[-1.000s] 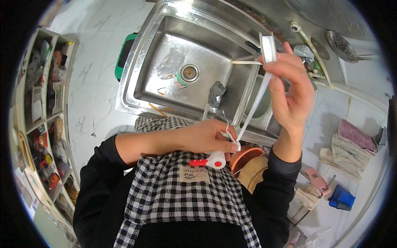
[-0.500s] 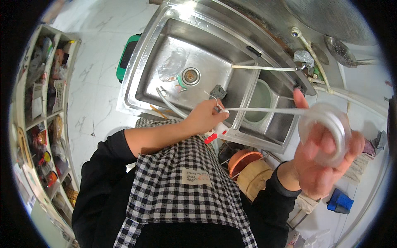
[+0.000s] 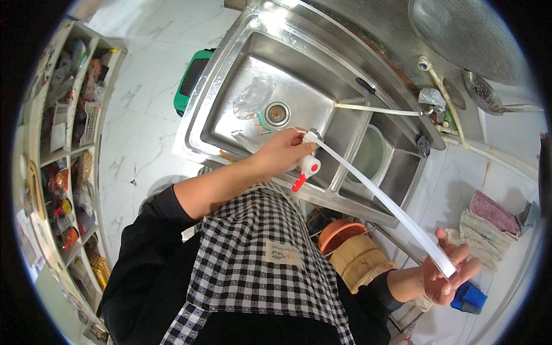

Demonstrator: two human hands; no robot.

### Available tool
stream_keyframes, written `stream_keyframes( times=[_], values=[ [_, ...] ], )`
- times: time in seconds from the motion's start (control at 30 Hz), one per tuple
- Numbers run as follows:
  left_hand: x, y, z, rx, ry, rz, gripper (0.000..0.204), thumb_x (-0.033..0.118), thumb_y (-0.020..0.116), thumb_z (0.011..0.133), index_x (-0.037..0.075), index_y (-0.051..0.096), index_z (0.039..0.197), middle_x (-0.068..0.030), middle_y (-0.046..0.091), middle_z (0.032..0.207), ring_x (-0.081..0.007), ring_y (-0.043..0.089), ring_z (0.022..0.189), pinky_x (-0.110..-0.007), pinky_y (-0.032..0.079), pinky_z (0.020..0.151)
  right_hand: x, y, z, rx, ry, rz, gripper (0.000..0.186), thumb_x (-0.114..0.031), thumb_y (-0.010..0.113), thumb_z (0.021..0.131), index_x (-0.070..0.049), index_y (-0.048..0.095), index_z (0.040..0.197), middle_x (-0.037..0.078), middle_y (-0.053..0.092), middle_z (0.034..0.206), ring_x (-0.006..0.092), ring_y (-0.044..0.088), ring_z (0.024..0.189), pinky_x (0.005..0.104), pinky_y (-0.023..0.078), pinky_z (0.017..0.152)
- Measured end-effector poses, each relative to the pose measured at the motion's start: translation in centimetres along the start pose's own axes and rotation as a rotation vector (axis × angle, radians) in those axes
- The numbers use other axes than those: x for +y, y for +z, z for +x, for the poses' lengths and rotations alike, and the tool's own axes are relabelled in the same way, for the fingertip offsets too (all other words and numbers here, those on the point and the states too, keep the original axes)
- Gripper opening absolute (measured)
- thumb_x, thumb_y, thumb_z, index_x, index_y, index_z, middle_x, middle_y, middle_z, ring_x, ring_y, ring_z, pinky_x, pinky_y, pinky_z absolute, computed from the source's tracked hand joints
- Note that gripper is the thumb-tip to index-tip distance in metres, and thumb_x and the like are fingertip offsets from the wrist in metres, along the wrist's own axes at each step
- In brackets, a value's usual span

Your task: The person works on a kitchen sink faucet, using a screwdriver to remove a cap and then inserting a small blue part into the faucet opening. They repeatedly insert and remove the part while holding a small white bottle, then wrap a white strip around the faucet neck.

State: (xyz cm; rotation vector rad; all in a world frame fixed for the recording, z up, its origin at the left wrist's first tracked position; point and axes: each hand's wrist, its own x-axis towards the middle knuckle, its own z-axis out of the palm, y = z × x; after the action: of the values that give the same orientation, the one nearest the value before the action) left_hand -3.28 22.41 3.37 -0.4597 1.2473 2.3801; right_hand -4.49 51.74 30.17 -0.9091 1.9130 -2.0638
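My left hand is closed on a white plastic tap with a red lever, held over the front edge of the sink. White tape is attached at the tap's upper end and runs taut, down to the right. There my right hand holds the tape roll, which appears nearly edge-on between the thumb and fingers. My left fingers hide part of the tap.
The steel double sink lies ahead, with a crumpled clear bag in its left basin and a round pale tub in the right one. Shelves stand at the left. Cloths lie at the right.
My right hand has moved down and nearer to me, turning the roll edge-on. The tape now slants downward instead of running level. My left hand keeps its hold on the tap.
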Motion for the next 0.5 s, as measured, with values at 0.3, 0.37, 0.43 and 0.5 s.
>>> stream_keyframes(
  times=[0.3, 0.37, 0.43, 0.5],
  values=[
    [2.4, -0.7, -0.3, -0.053, 0.043, -0.098, 0.018, 0.018, 0.065, 0.097, 0.002, 0.061, 0.106, -0.0028, 0.065, 0.088, -0.0094, 0.060, 0.077, -0.024, 0.048, 0.070, 2.3, -5.9, -5.7, 0.290, 0.021, -0.204, 0.033, -0.025, 0.082, 0.080, -0.016, 0.050, 0.084, 0.000, 0.053, 0.074, 0.0140, 0.053, 0.074, 0.0620, 0.040, 0.102],
    [2.8, -0.9, -0.7, -0.085, 0.051, -0.097, 0.016, 0.018, 0.063, 0.097, 0.003, 0.060, 0.102, -0.0031, 0.065, 0.086, -0.0091, 0.059, 0.075, -0.024, 0.047, 0.068, 3.3, -7.1, -6.2, 0.253, 0.038, -0.245, 0.030, -0.029, 0.080, 0.082, -0.013, 0.057, 0.093, -0.001, 0.051, 0.073, 0.0142, 0.051, 0.073, 0.0621, 0.040, 0.103],
    [3.5, -1.3, -0.8, -0.115, 0.046, -0.163, 0.016, 0.018, 0.061, 0.097, 0.003, 0.060, 0.100, -0.0042, 0.063, 0.083, -0.0096, 0.058, 0.072, -0.025, 0.046, 0.065, 3.9, -7.2, -7.3, 0.307, 0.099, -0.322, 0.035, -0.030, 0.079, 0.084, -0.011, 0.061, 0.107, -0.002, 0.050, 0.073, 0.0126, 0.050, 0.071, 0.0597, 0.041, 0.103],
    [4.4, -1.8, -1.0, -0.178, 0.050, -0.213, 0.016, 0.019, 0.060, 0.097, 0.003, 0.060, 0.099, -0.0051, 0.062, 0.079, -0.0104, 0.057, 0.068, -0.025, 0.045, 0.061, 4.4, -7.3, -7.9, 0.304, 0.167, -0.419, 0.042, -0.030, 0.077, 0.086, -0.009, 0.062, 0.120, -0.003, 0.050, 0.073, 0.0109, 0.050, 0.070, 0.0561, 0.043, 0.103]
  ],
)
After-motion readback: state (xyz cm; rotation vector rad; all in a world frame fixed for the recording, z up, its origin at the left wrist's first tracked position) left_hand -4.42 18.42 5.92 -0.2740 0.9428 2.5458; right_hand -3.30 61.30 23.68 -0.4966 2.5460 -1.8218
